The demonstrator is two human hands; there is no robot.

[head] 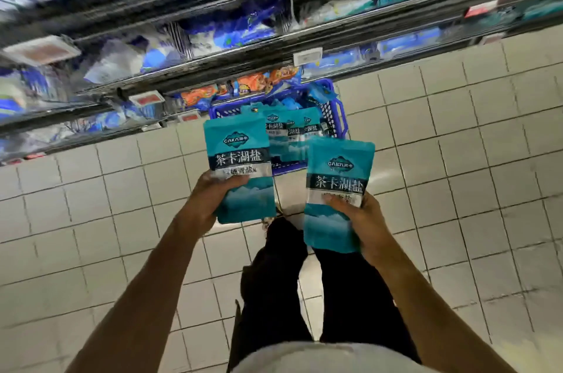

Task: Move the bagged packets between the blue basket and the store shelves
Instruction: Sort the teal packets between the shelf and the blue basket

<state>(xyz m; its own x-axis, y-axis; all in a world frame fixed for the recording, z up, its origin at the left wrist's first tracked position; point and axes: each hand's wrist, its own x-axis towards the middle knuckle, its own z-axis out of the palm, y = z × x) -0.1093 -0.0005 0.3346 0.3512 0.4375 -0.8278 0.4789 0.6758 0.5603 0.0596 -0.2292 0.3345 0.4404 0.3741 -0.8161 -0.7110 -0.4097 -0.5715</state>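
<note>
My left hand (210,199) grips the lower part of a teal salt packet (239,156), held upright above the floor. My right hand (362,223) grips a second teal packet (336,177) of the same kind, thumb across its front. Beyond both stands the blue basket (336,112) on the tiled floor against the shelves, with more teal packets (292,128) and blue and orange bags in it. The packet in my left hand hides part of the basket's near left side.
Store shelves (189,46) run across the top, stacked with blurred blue and white bags and price tags (307,55). White floor tiles (106,220) spread left and right. My dark-trousered legs (304,281) stand just below the basket.
</note>
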